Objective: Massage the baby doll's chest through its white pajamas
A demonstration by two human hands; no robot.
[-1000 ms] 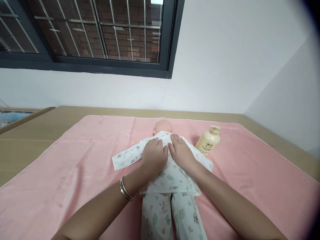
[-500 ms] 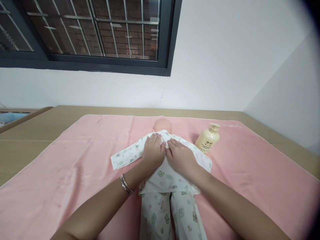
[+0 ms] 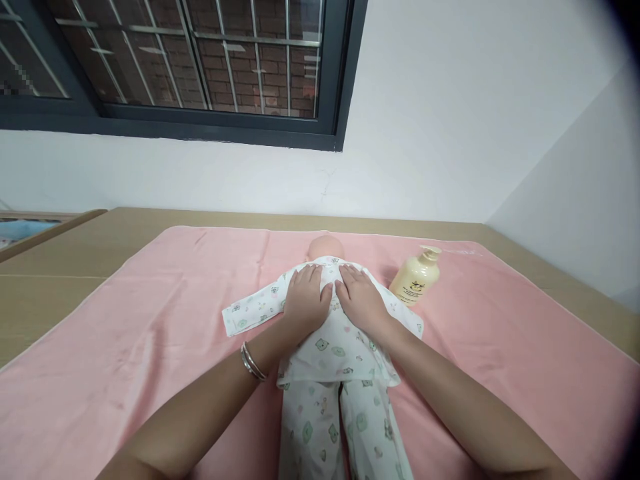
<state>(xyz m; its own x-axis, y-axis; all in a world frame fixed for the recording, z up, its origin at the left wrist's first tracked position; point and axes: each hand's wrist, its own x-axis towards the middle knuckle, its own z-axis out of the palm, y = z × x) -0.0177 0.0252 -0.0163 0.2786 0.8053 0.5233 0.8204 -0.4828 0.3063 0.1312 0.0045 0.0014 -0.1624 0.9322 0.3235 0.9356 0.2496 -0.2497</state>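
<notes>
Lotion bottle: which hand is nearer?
Right. The right hand lies on the doll's chest, just left of the lotion bottle; the left hand lies beyond it, farther away.

Baby doll in white printed cotton pyjamas [image 3: 340,353] lies face-down on pink towel, bald head [image 3: 325,247] toward the wall, legs toward camera. One sleeve stretched out flat to the left. Upper back is covered by both palms.

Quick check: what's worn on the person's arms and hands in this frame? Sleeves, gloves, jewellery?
Both forearms are bare, with no sleeves in view and no gloves. The left hand has thin silver bangles stacked at the wrist. The right hand shows no bracelet or watch. No rings are visible on either hand.
</notes>
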